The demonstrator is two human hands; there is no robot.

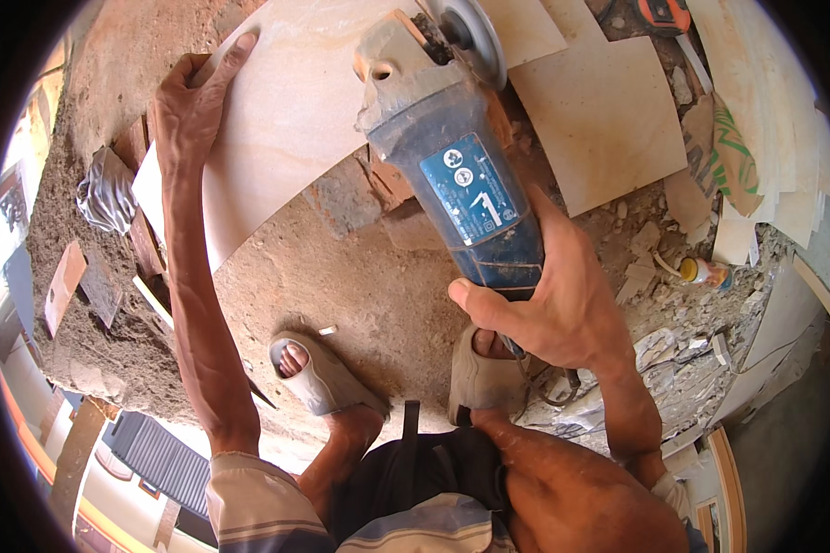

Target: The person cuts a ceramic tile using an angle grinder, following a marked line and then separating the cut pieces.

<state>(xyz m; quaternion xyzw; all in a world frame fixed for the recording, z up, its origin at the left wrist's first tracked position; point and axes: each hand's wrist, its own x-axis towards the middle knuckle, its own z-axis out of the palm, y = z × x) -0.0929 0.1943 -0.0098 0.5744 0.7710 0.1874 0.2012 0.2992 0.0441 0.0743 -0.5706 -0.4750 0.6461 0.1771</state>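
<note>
My right hand [567, 300] is wrapped round the rear body of a blue angle grinder [470, 198], which is dusty and points away from me. Its grey cutting disc [475, 41] faces right at the far end; whether it spins cannot be told. At the far left, my left hand [194, 106] grips the edge of a large cream tile [286, 120], thumb on top and fingers curled beneath. The grinder's head overlaps the tile's right part in the picture. Bricks [387, 180] show under the tile's near edge.
More cream tiles [604, 120] lie at the right, beside torn paper [733, 161] and a small yellow-capped bottle [696, 270]. An orange-and-black tool [664, 14] is at the far right. Rubble [659, 359] covers the ground near my right foot; a crumpled silver bag [108, 191] lies left.
</note>
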